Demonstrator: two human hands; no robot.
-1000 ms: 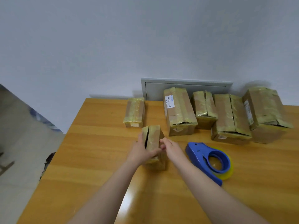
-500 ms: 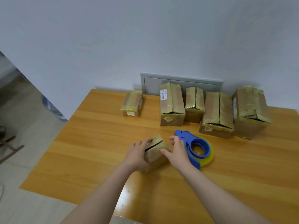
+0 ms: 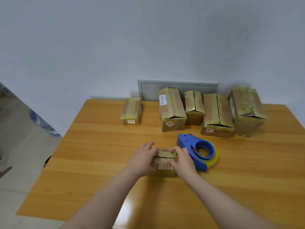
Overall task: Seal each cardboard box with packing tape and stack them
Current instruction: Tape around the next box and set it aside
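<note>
While left hand (image 3: pixel 144 158) and right hand (image 3: pixel 181 160) grip a box (image 3: pixel 164 156), wooden table (image 3: pixel 99 154) abuts wall (image 3: pixel 148 38).

An orange-brown wooden table (image 3: pixel 99 146) fills the lower frame; a grey rectangular metal panel (image 3: pixel 150 90) sits mid-frame on the pale wall (image 3: pixel 115 38).

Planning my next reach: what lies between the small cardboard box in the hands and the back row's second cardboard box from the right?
The blue plastic tape dispenser with its yellowish tape roll lies there, as the head view shows.
</note>
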